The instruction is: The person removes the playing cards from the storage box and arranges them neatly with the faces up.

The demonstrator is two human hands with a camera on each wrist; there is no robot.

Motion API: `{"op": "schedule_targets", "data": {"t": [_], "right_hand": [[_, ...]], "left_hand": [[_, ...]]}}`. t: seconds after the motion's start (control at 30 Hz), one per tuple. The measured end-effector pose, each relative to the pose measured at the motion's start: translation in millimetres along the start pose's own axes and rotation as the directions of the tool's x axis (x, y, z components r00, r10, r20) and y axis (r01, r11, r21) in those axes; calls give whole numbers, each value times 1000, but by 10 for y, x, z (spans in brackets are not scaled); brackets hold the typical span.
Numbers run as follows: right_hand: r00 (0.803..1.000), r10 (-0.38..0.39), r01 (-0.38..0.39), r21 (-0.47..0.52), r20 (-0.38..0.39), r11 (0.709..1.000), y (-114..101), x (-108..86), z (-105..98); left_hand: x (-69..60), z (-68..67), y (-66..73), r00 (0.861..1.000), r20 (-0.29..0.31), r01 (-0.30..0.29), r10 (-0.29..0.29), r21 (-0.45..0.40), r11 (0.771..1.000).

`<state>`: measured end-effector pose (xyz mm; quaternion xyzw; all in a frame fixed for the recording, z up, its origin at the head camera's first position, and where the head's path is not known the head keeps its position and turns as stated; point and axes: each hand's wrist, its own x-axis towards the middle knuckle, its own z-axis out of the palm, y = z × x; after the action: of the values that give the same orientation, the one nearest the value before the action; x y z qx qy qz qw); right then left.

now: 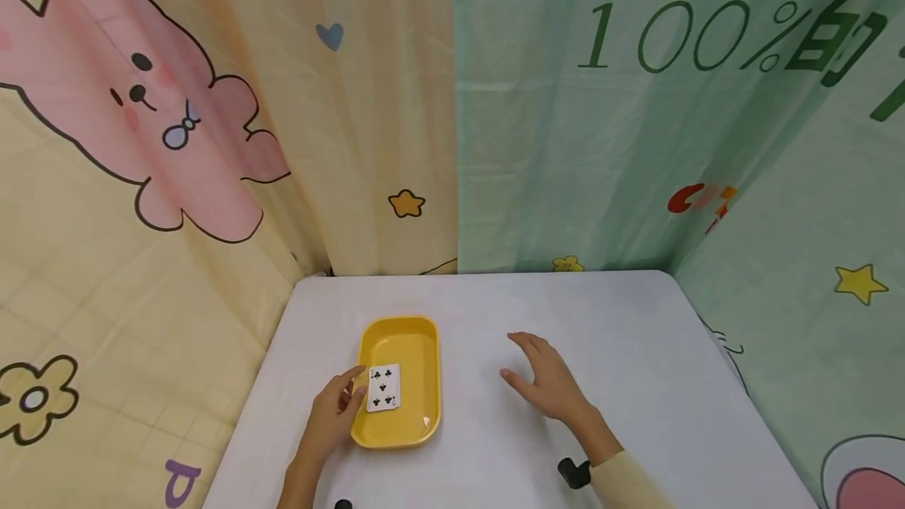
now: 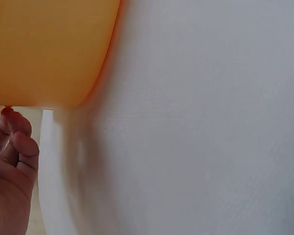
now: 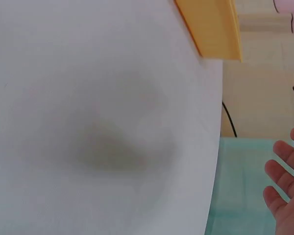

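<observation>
A yellow tray (image 1: 424,352) with rounded corners is at the left of the white table. In it, near its left side, lies a playing card (image 1: 384,388), face up with black club marks; whether more cards are under it I cannot tell. My left hand (image 1: 332,415) grips the tray's left rim between thumb and fingers, close beside the card. In the left wrist view its curled fingers (image 2: 24,144) meet the tray's edge, and the tray's outer wall (image 2: 49,54) shows. My right hand (image 1: 547,383) hovers over the table right of the tray, fingers spread and holding nothing.
The white table (image 1: 601,305) is bordered by printed curtains, a cream one (image 1: 382,116) on the left and a green one (image 1: 537,140) on the right. A black device (image 1: 574,474) sits at the right wrist; a small black object (image 1: 342,504) shows near the left forearm.
</observation>
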<state>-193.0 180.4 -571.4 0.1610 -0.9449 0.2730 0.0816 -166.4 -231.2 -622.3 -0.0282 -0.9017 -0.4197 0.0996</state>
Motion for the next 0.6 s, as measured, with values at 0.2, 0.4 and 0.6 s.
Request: {"op": "schedule_targets", "data": {"t": [0.2, 0.4, 0.6], "right_hand": [[996, -1, -1, 23, 91, 1000, -444, 279, 237], [974, -86, 79, 41, 212, 996, -886, 584, 508], [924, -215, 213, 42, 317, 976, -1197, 791, 804]], "left_hand": [[7, 39, -34, 995, -2, 96, -97, -118, 988], [18, 47, -55, 988, 2, 149, -152, -214, 965], [20, 87, -82, 977, 46, 211, -207, -312, 926]]}}
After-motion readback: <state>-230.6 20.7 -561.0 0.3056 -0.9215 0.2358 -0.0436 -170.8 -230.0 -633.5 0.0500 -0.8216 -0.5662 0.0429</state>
